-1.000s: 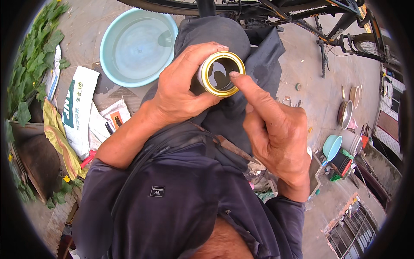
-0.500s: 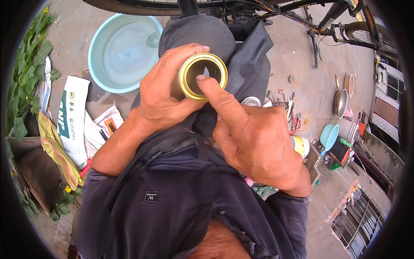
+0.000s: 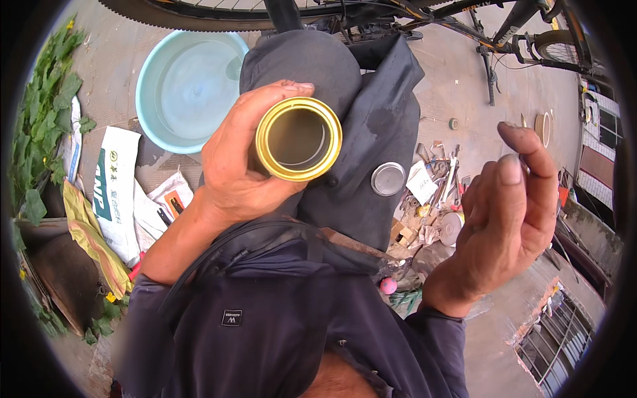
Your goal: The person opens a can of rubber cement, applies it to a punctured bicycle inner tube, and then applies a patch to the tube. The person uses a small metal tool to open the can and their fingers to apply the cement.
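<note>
1. The left hand (image 3: 232, 162) is gripping a small round metal can with a shiny gold rim (image 3: 298, 174), fingers wrapping its far side and thumb bracing the near side.
2. The can is standing over the person's lap, its long axis pointing roughly up toward the head, so its mouth is facing the viewer; what is lying deep inside is too dim to identify.
3. The right hand (image 3: 501, 222) is hanging raised and empty, well apart to the can's right, its thumb and fingers loosely bending with a gap between; one fingertip (image 3: 509, 131) is showing a dark smear.
4. A flat round silver-grey metal disc (image 3: 387, 179) is resting on the black-trousered right leg (image 3: 378, 132), between the can and the right hand, touching neither.
5. A wide pale-turquoise plastic basin (image 3: 141, 93) is sitting on the ground beyond the left hand.
</note>
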Demonstrator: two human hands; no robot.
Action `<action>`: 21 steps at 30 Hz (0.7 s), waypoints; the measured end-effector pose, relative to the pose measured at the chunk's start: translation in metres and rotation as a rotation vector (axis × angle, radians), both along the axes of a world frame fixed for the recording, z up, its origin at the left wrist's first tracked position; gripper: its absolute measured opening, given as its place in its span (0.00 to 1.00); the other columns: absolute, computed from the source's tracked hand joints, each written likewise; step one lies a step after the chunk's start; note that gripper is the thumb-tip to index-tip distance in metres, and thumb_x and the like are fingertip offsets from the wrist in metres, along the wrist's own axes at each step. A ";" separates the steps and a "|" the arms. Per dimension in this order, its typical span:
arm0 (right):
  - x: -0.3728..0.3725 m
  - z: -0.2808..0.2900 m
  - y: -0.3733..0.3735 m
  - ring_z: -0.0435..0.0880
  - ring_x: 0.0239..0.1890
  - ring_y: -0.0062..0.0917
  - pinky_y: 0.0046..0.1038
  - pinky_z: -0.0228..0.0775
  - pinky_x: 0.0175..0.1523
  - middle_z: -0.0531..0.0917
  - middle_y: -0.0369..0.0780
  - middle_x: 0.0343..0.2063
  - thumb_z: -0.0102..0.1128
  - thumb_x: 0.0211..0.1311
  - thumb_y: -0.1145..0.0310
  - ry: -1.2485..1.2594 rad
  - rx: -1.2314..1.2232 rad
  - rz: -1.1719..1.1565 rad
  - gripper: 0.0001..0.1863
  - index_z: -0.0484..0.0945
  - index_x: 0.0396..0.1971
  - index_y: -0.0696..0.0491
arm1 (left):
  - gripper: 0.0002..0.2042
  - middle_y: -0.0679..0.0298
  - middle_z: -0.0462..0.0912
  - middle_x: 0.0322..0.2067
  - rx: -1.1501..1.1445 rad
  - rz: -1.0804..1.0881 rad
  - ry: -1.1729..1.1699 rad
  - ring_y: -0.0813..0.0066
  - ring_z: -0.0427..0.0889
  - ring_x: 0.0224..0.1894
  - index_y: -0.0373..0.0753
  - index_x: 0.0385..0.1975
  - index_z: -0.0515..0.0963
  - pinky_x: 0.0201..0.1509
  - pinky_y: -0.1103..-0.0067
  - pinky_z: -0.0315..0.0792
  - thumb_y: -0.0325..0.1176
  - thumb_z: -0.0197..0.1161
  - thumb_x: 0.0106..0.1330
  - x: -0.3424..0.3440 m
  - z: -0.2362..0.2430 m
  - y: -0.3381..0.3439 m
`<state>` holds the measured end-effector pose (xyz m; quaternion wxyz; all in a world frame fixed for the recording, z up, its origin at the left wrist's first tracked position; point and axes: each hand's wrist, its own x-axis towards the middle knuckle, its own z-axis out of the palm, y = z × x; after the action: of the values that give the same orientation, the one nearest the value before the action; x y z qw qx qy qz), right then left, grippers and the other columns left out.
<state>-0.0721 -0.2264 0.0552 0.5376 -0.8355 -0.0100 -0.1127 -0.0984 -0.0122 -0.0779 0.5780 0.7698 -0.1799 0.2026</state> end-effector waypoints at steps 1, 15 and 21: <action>0.003 -0.004 -0.004 0.55 0.13 0.06 0.14 0.43 0.18 0.65 0.27 0.14 0.52 0.71 0.73 -0.026 0.073 -0.078 0.13 0.76 0.49 0.66 | 0.38 0.45 0.77 0.54 -0.031 -0.006 0.011 0.49 0.77 0.59 0.28 0.60 0.64 0.64 0.59 0.69 0.25 0.78 0.50 -0.002 -0.001 0.000; 0.020 -0.030 -0.040 0.60 0.13 0.09 0.15 0.49 0.18 0.75 0.37 0.21 0.54 0.69 0.72 -0.025 0.323 -0.150 0.12 0.75 0.44 0.67 | 0.43 0.44 0.72 0.58 -0.226 0.053 0.052 0.46 0.73 0.62 0.27 0.63 0.59 0.68 0.50 0.65 0.29 0.80 0.50 0.019 0.003 0.010; 0.025 -0.043 -0.042 0.54 0.14 0.07 0.14 0.43 0.17 0.63 0.28 0.15 0.49 0.73 0.72 -0.048 0.262 -0.094 0.13 0.75 0.48 0.67 | 0.43 0.47 0.73 0.57 -0.291 0.069 0.117 0.48 0.72 0.63 0.31 0.62 0.61 0.70 0.49 0.61 0.32 0.82 0.48 0.019 0.003 0.012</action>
<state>-0.0474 -0.2682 0.0125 0.6359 -0.7547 0.0311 -0.1582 -0.0792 -0.0006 -0.0751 0.6856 0.6941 -0.0879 0.2011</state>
